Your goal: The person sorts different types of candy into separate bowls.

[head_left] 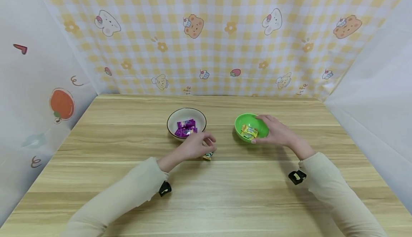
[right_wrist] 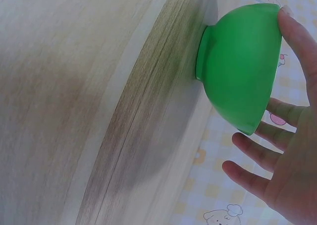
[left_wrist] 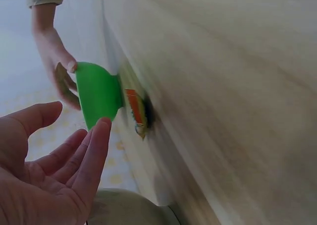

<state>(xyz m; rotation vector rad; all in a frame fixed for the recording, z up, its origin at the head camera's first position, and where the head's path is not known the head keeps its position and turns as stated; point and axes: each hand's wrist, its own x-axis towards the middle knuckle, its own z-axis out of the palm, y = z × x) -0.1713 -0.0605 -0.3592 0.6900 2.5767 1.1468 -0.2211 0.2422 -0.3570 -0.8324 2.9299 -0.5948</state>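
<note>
In the head view my left hand (head_left: 195,146) hovers beside a white bowl (head_left: 172,117) with a dark rim, which holds several purple-wrapped candies (head_left: 186,124). Just below its fingertips a small wrapped candy (head_left: 208,155) lies on the table; the left wrist view shows this candy (left_wrist: 136,113) with an orange and yellow wrapper, apart from the loosely bent fingers. My right hand (head_left: 276,133) grips the rim of a green bowl (head_left: 239,122) between thumb and fingers. Yellow-wrapped candies (head_left: 249,132) lie inside it. The right wrist view shows the green bowl (right_wrist: 242,66) from outside, standing on the table.
Both bowls stand on a wood-grain table (head_left: 222,197). A yellow checked cloth (head_left: 219,51) with cartoon prints hangs behind it, and white sheets (head_left: 379,97) hang at the sides. A black strap device (head_left: 297,176) sits at each wrist.
</note>
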